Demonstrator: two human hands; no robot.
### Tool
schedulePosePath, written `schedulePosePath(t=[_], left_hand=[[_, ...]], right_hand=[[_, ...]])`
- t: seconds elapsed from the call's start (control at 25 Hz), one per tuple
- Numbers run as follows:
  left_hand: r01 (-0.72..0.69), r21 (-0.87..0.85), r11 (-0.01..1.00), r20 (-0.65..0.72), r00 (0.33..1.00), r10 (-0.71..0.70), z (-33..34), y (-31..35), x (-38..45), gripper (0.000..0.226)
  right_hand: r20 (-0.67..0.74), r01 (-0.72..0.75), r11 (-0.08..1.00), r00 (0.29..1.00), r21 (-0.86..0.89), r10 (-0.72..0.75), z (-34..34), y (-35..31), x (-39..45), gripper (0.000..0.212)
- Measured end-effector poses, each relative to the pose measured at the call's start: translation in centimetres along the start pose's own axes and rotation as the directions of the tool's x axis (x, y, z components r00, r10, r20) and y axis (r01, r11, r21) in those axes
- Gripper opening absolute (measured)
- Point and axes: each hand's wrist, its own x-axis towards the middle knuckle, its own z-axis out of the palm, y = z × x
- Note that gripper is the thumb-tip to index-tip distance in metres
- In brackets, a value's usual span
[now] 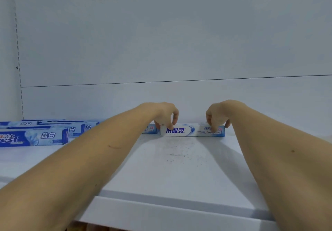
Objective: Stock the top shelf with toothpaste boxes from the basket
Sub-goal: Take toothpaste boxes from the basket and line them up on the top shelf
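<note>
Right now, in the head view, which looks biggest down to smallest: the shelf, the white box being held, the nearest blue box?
1. Shelf, by far.
2. and 3. Nearest blue box and white box look alike; the blue one is cut off at the frame edge and nearer, so unsure.

White-blue toothpaste box [192, 131], lying lengthwise at top shelf [179, 173] rear

Bare shelf [179, 173] lies open between the forearms; blue boxes [36, 135] crowd its left end.
</note>
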Motion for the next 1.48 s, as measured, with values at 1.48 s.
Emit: schedulePosePath(t=[1.48], left_hand=[[0.407,-0.822,0.398,0.161,0.836,-0.524,38.9,-10.5,-52.4,0.042]], right_hand=[[0.247,-0.253,0.011,0.937,0.968,-0.248,41.2,-36.4,-37.5,0.047]])
